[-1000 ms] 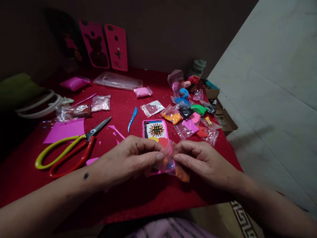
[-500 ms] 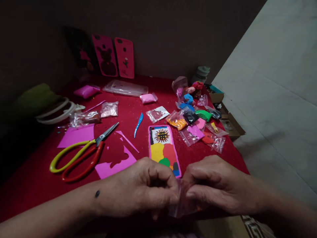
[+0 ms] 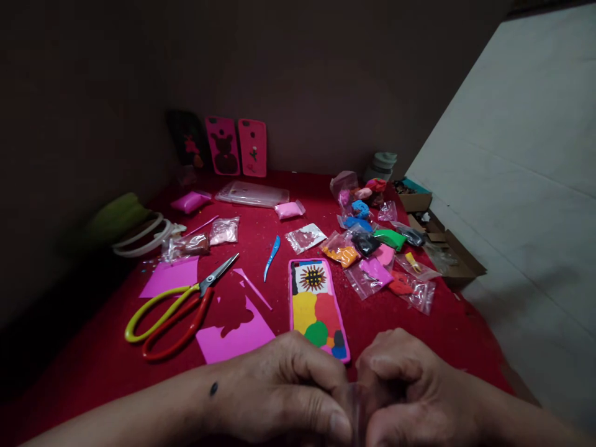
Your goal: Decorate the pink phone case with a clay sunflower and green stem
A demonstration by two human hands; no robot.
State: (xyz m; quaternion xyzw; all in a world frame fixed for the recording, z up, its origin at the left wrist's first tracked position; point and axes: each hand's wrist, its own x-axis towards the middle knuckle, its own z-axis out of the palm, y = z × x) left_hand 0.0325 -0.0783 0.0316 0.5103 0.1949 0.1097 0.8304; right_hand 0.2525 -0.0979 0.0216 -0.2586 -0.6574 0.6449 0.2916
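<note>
I'm seeing a red worktop. Far left: white rings, then scissors w/ yellow & red handles lying by pink paper. Centre: phone case, its back mostly covered in coloured clay patches, so decorating looks well along. Clay packets are sitting further right. At bottom edge, my left hand & right hand are pinching a small clear bag between them, fingers clamped on it; can't tell if it's opened yet.
</note>
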